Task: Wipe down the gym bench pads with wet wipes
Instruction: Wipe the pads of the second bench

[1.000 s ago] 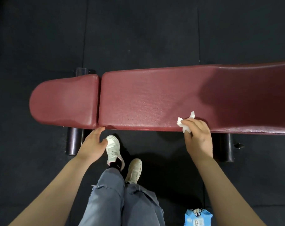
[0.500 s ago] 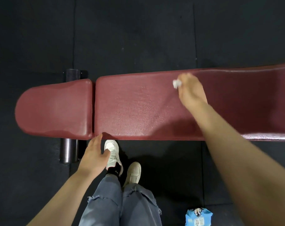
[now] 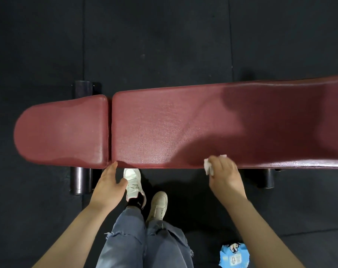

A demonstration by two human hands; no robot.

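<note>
In the head view, a crumpled white wet wipe is gripped by the curled fingers of the right hand and pressed on the near edge of the long maroon back pad, right of centre. The left hand, fingers straight and holding nothing, touches the near edge by the gap beside the seat pad at left. A blue wipes pack is seen on the black floor, lower right.

2 red bench pads: short seat pad left of frame, long back pad centre to right. 1 white wet wipe. 1 blue wipes pack lower right. 2 hands: left hand, right hand. 2 white shoes. 2 black frame feet.
</note>
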